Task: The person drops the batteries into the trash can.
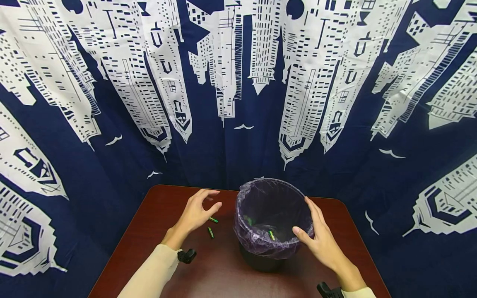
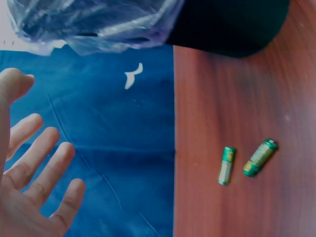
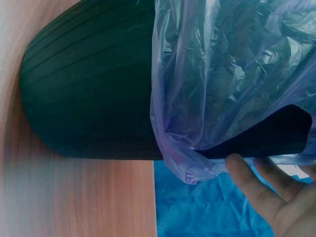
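Note:
A black trash bin lined with a translucent purple plastic bag stands upright on the table. At the bin's right rim is my right hand, its fingers extended along the outside and the thumb over the opening. In the right wrist view the fingertips lie right at the bag. My left hand is held left of the bin, fingers spread and holding nothing. Below it on the table lie a small green battery and a larger green battery. Another green battery shows inside the lined bin.
The reddish-brown wooden table has rounded far corners. Behind it and on both sides hangs a dark blue curtain with white upside-down city buildings. Dark wrist cameras sit on the left wrist and the right wrist.

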`<state>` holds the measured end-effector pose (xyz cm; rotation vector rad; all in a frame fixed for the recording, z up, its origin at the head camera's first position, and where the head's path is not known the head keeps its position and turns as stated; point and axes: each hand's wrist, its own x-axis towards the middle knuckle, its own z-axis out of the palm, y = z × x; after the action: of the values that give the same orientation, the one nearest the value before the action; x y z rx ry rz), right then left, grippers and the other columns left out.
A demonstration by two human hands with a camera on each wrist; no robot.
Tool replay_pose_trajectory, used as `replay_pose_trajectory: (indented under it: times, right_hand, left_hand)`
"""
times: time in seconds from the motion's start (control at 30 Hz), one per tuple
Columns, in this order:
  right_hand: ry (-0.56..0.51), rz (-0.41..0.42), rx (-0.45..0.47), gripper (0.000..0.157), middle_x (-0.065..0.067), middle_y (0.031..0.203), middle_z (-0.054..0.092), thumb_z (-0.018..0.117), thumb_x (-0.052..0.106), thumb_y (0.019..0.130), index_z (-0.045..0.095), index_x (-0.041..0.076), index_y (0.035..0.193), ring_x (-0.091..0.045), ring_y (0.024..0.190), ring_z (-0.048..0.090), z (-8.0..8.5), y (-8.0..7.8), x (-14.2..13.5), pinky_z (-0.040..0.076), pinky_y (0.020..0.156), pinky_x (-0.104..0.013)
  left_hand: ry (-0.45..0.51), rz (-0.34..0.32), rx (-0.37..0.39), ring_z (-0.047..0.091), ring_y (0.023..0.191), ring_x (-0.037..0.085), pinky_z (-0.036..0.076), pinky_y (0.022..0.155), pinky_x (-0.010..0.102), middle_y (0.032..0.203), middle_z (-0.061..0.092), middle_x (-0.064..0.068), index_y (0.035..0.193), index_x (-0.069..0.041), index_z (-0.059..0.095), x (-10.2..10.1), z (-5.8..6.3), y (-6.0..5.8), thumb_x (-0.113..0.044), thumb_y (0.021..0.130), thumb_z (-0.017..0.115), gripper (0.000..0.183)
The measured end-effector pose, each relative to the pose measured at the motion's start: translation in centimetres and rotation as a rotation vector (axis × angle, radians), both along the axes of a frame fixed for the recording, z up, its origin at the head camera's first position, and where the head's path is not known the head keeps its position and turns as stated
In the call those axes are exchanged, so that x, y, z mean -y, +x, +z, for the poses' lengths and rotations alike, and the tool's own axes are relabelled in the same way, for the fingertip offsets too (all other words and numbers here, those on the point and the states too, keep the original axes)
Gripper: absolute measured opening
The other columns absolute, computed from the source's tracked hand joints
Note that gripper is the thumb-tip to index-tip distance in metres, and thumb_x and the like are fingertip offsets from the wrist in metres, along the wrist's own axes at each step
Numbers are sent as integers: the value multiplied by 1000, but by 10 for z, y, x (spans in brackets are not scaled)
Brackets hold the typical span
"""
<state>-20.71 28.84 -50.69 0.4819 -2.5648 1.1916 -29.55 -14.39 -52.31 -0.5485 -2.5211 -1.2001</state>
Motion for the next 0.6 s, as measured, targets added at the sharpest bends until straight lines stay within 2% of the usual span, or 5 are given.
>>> replay_pose_trajectory:
  times: [0.2,0.37,0.5,0.6]
  right_hand:
    - [-9,1,-4,106,-23,191,25,82,31,101,23,10,186,-62,170,34,-1,0,-1,33,122,-96]
    - [-4,1,-6,106,-24,191,25,83,32,101,23,8,185,-61,170,35,-1,-1,0,33,123,-96]
    - [-4,-4,0,107,-24,191,25,82,34,100,23,10,186,-62,170,35,-1,0,0,33,122,-96]
    - [-4,-6,4,107,-24,191,25,82,34,101,22,10,186,-62,170,34,-1,0,0,32,123,-96]
  left_hand:
    - [-2,35,15,78,121,34,66,108,53,138,79,8,146,-13,78,8,-19,1,-26,105,89,44]
    - [-3,59,15,79,118,34,67,105,53,137,80,11,145,-13,79,14,-34,3,-25,104,91,44]
    - [-9,70,38,79,118,33,67,103,51,138,80,15,144,-13,79,19,-46,6,-25,103,91,45]
    - [-5,84,63,79,118,31,66,104,53,137,80,12,144,-15,79,21,-53,6,-27,103,91,44]
